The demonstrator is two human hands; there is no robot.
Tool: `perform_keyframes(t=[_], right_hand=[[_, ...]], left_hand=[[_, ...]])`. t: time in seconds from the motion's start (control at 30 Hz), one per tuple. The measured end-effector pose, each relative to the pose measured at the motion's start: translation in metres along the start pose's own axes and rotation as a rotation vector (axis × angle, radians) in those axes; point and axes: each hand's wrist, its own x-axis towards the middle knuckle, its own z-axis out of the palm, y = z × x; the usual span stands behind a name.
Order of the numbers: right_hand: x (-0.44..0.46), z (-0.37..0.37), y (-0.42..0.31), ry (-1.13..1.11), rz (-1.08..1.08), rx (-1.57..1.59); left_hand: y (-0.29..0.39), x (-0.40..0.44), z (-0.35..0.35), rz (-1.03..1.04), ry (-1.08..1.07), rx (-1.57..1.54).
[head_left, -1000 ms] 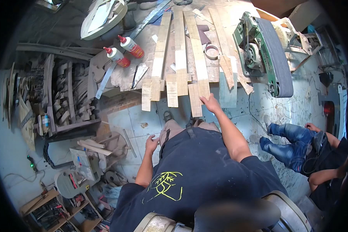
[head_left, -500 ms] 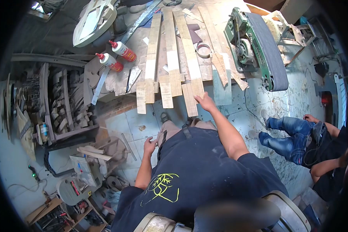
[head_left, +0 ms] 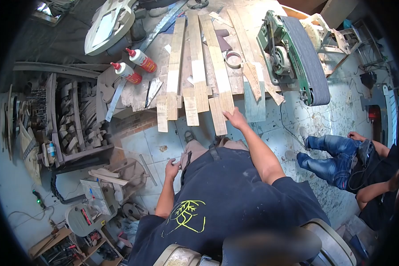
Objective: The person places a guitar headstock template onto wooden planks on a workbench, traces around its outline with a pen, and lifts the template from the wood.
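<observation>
My right hand point(head_left: 236, 118) pinches the near end of the rightmost of three long wooden strips point(head_left: 217, 57). A short wood block point(head_left: 217, 116) lies against that end and juts past the bench edge; my fingers' undersides are hidden. My left hand point(head_left: 173, 168) hangs beside my hip, fingers loosely apart, holding nothing. Two more strips, a middle one point(head_left: 196, 48) and a left one point(head_left: 176, 48), lie alongside, with short blocks point(head_left: 162, 113) at their near ends. Pale bands cross the strips.
Two red-capped glue bottles point(head_left: 142, 60) lie on the workbench point(head_left: 159, 53) at left. A tape roll point(head_left: 233, 59) sits right of the strips, beside a green belt sander point(head_left: 297, 57). A seated person in jeans point(head_left: 332, 155) is at right. Wood scraps fill a rack point(head_left: 75, 119).
The view has shifted very slightly. My right hand stays at the strip's end, and my left hand remains by my hip.
</observation>
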Motion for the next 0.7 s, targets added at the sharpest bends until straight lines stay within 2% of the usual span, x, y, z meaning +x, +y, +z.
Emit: perform_keyframes(t=[0.53, 0.7], right_hand=[[-0.003, -0.003, -0.002, -0.011, 0.006, -0.001], [-0.007, -0.004, -0.008, 0.002, 0.043, -0.003]], left_hand=[[-0.01, 0.008, 0.002, 0.045, -0.009, -0.028], [-0.003, 0.005, -0.002, -0.003, -0.03, -0.025]])
